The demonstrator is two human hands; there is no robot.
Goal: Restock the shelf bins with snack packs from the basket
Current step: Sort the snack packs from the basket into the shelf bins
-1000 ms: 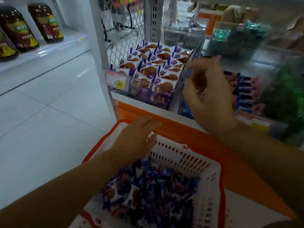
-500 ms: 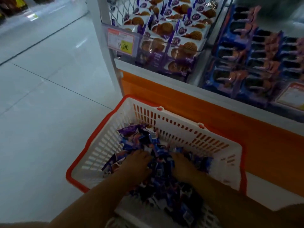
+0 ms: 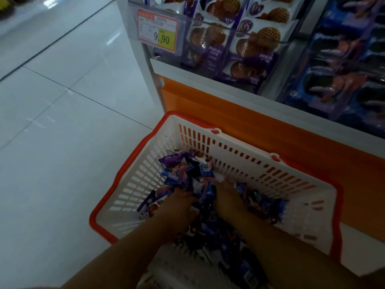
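White slotted basket, orange-rimmed; blue and purple snack packs; red-and-yellow price tag

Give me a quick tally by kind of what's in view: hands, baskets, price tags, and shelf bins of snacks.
Hands: 2 (left hand, right hand)
Basket: 1
Price tag: 1
Shelf bins: 2 (purple waffle bin, blue pack bin)
Total: 6
The loose snack packs in the basket are too jumbled to count.
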